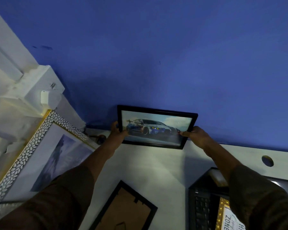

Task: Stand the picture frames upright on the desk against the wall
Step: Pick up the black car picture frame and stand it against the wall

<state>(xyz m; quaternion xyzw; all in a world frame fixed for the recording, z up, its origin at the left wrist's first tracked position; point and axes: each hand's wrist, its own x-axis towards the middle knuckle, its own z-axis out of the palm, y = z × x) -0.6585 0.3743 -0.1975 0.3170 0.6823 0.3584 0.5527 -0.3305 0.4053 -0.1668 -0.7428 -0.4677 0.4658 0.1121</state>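
Note:
A black picture frame with a racing-car photo (156, 127) stands upright at the back of the white desk (156, 166), its top against the blue wall (156, 55). My left hand (117, 132) grips its left edge and my right hand (196, 136) grips its lower right corner. A large frame with a white pebble border and gold trim (35, 151) leans at the left. A black frame (125, 208) lies face down on the desk near me. A gold-edged frame with lettering (229, 218) lies at the lower right.
A black keyboard (201, 211) lies at the lower right, partly under the gold-edged frame. A round cable hole (267, 161) is in the desk near the wall. A white box and ledge (40, 90) jut out at the left above the large frame.

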